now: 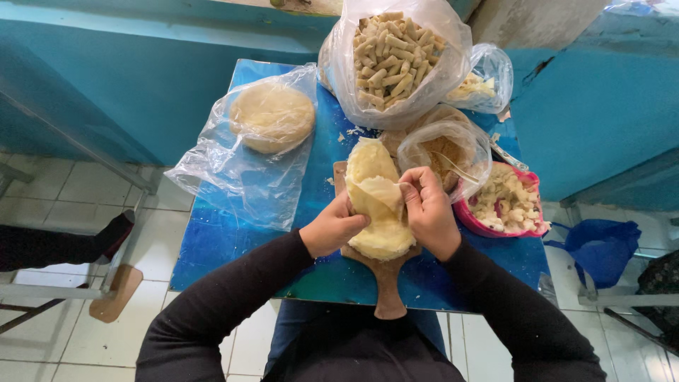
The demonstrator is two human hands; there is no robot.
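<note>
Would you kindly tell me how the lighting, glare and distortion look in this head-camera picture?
Head view: soft, even daylight with faint shadows; mild glare on the clear plastic bag and blue table; wide-angle bending toward the edges; both hands, left hand and right hand, and the dough sheet are sharp.

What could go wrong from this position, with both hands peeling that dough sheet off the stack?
1. The thin dough sheet is pinched by the right hand while the left hand steadies the stack; it looks thin enough to tear.
2. The wooden board has its handle past the edge of the blue table; a knock might tip it.
3. The pink bowl sits near the table's right edge, close to the right forearm.
</note>
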